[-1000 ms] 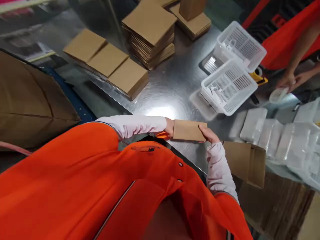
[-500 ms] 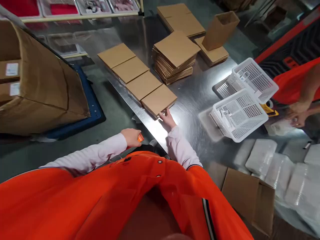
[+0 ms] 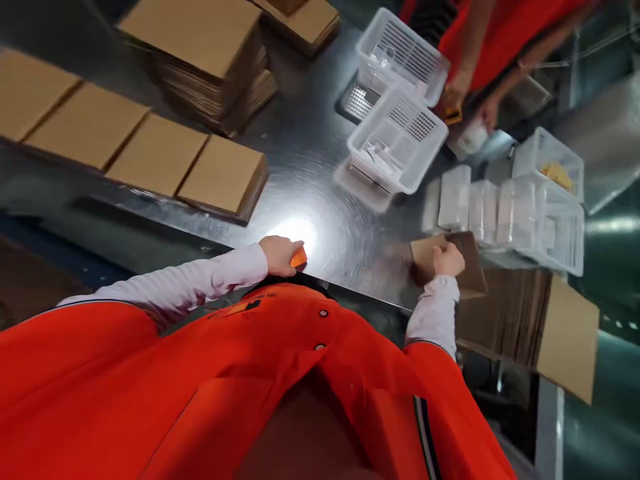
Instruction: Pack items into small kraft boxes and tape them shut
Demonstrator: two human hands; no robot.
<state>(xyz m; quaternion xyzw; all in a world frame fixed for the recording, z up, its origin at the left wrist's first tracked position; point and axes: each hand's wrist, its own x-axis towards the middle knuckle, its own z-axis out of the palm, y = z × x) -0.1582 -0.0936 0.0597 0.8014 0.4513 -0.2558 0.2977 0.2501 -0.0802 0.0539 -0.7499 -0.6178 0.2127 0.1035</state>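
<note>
My left hand is closed around a small orange object at the near edge of the metal table. Only one end of that object shows, and its kind is hidden. Farther right, my right hand grips the top edge of a cardboard box, its fingers partly hidden. This box stands tilted at the table's right end, beside a row of upright cardboard sheets. White plastic-wrapped packs lie just behind it.
A row of flat cardboard boxes lies along the left edge, with a taller cardboard stack behind. White baskets stand mid-table. Another person's hands work beyond them. More white baskets are at right.
The view has swung to the right. My right hand has left the row of flat boxes and now grips the cardboard box at right. My left hand still holds the orange object.
</note>
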